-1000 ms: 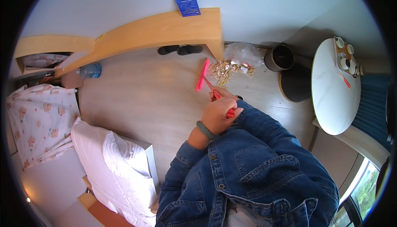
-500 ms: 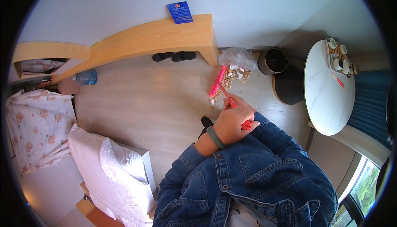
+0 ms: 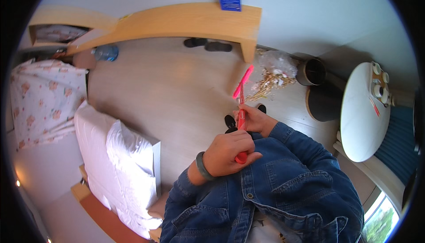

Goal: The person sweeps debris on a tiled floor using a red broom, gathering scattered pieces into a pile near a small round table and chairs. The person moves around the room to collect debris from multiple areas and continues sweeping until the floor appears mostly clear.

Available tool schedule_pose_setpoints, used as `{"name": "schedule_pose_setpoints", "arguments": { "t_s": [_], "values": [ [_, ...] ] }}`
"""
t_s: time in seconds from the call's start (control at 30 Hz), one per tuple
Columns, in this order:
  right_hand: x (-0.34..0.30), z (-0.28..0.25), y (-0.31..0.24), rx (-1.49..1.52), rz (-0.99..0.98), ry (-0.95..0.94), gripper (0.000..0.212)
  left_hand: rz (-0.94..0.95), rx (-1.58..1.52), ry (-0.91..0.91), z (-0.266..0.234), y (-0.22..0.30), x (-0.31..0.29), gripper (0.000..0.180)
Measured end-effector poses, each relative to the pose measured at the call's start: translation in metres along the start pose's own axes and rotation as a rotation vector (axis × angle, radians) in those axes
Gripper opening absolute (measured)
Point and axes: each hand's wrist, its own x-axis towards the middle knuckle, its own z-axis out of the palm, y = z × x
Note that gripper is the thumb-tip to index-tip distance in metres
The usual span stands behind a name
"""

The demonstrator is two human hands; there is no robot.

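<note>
- Grip: left hand (image 3: 228, 151) is wrapped round the upper end of the red handle (image 3: 241, 121); right hand (image 3: 258, 121) grasps the same handle lower down.
- Location: pink head (image 3: 243, 82) of the tool sits just above centre of frame, left of the debris pile (image 3: 271, 83). Floor contact: cannot tell.
- Risk 1: a fast stroke could flick the light, loose bits rightward, under or past the dark bin (image 3: 311, 71).
- Risk 2: the clear plastic bag (image 3: 279, 62) lies at the pile's upper edge; the head could snag or drag it, or push bits beneath it.
- Risk 3: the upper end of the head is near the desk leg (image 3: 248, 51); a swing toward upper frame could knock it.
- Risk 4: stray bits could end up by the black shoe (image 3: 229, 121) if a pull comes too far down-frame.
- Change vs 0.5 s ago: head was against the pile, now apart on its left; hands were bunched together, now spaced along the handle; whole view has shifted, desk end now farther right.
</note>
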Motion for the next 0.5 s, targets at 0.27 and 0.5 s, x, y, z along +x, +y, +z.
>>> {"name": "schedule_pose_setpoints", "arguments": {
  "t_s": [0.27,0.5],
  "values": [
    [0.103,0.03,0.053,-0.043,0.206,-0.036,0.019,-0.236,0.142,0.262,-0.021,-0.022,-0.056,0.022],
    [0.164,0.021,0.09,-0.48,-0.051,-0.111,0.022,-0.327,0.162,0.36,-0.027,-0.083,-0.093,0.019]
  ]
}}
